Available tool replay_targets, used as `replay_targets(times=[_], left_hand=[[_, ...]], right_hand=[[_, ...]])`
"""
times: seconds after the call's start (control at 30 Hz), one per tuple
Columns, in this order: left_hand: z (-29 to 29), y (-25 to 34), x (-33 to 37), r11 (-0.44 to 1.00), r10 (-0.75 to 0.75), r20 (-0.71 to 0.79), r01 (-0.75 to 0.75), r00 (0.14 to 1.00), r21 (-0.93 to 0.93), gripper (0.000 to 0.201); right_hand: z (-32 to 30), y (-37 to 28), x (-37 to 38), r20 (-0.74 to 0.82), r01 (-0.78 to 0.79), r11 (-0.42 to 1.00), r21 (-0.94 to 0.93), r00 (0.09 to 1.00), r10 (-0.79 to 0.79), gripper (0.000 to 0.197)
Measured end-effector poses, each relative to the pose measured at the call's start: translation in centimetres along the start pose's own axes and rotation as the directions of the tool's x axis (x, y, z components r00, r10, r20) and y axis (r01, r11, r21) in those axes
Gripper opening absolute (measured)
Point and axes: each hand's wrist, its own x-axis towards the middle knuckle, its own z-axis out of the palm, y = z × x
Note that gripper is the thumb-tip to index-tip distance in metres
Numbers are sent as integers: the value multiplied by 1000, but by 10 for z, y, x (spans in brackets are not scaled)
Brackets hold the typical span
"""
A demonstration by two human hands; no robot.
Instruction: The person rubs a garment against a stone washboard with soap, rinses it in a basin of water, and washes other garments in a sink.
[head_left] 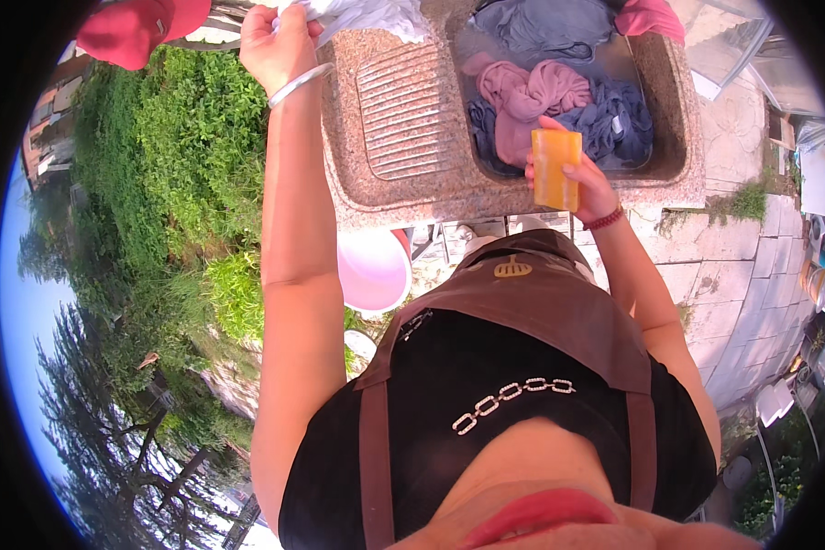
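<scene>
My right hand (596,191) grips a yellow-orange bar of laundry soap (556,170), upright at the near edge of a speckled stone wash sink (692,137). In its basin lie wet clothes: a twisted pink garment (550,87), a dark blue garment (619,119) and a grey-blue garment (545,27). My left hand (284,46) is stretched to the far left, its fingers closed at a white crumpled thin sheet (376,16). Whether that is cloth or a plastic bag I cannot tell, and the picture's top edge cuts it off.
A ribbed washboard (411,115) is moulded into the sink's left half. Below it stands a pink basin (374,270). Red items (142,27) hang at the far left, and another pink-red cloth (651,18) lies over the sink's far right rim. Green bushes (188,137) grow along the left.
</scene>
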Motion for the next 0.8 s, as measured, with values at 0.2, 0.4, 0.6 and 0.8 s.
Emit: replay_targets(times=[0.2, 0.4, 0.6, 0.8], left_hand=[[-112, -126, -125, 575, -753, 30, 634, 658, 518, 18], [-148, -163, -215, 349, -415, 61, 97, 908, 932, 24], [-102, -157, -168, 602, -79, 497, -356, 864, 715, 30], [-90, -133, -209, 794, -136, 562, -250, 816, 555, 18]], right_hand=[[-3, -1, 31, -167, -61, 997, -42, 984, 53, 60], [-11, 7, 74, -515, -129, 961, -244, 857, -16, 43], [45, 49, 179, -140, 143, 577, -804, 898, -417, 46], [54, 124, 230, 457, 249, -626, -739, 868, -195, 48]])
